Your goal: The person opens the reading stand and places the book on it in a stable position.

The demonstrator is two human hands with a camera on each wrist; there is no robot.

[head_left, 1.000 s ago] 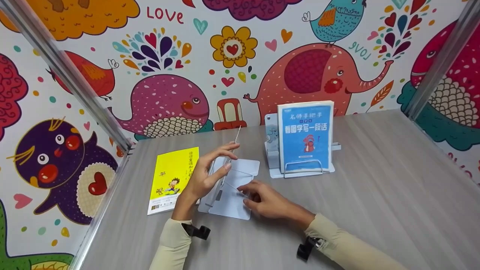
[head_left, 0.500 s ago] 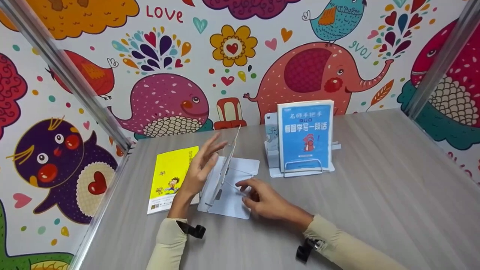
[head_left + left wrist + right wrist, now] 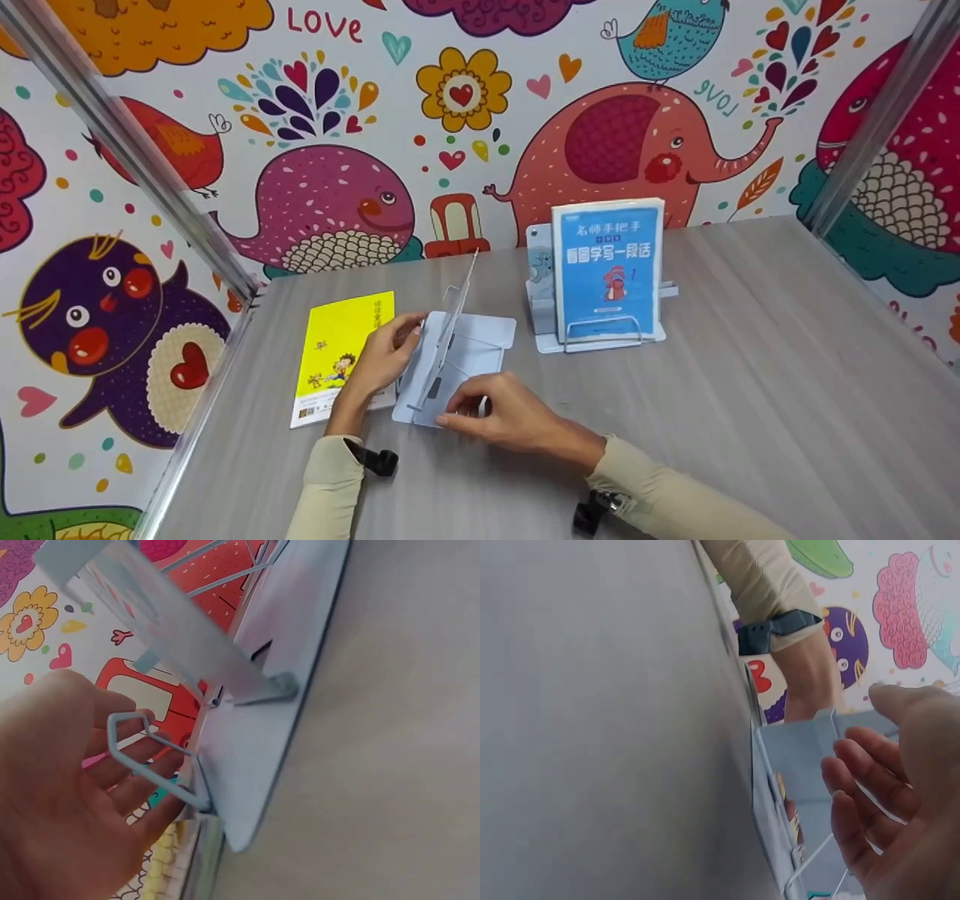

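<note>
A white metal book stand (image 3: pixel 480 334) rests on the table, its upright panel (image 3: pixel 448 337) seen nearly edge-on and thin wire struts behind it. Beside its left edge is my left hand (image 3: pixel 381 358). In the left wrist view, that hand's loosely bent fingers pass behind a wire loop (image 3: pixel 127 757) of the stand; whether they touch it I cannot tell. My right hand (image 3: pixel 510 412) hovers by the near corner of the base. Its fingers are loosely bent with nothing between them in the right wrist view, the thumb apart. A yellow book (image 3: pixel 330 330) lies left, partly behind my left hand.
A blue book (image 3: pixel 609 277) stands upright in a second white stand (image 3: pixel 544 341) at the back right. The patterned wall (image 3: pixel 465 172) rises behind the grey wooden table (image 3: pixel 750 390). A metal rail (image 3: pixel 180 187) runs along the left side.
My left hand has come off the upright panel and moved down to the stand's left edge. My right hand has left the wire struts and moved toward the near corner of the base.
</note>
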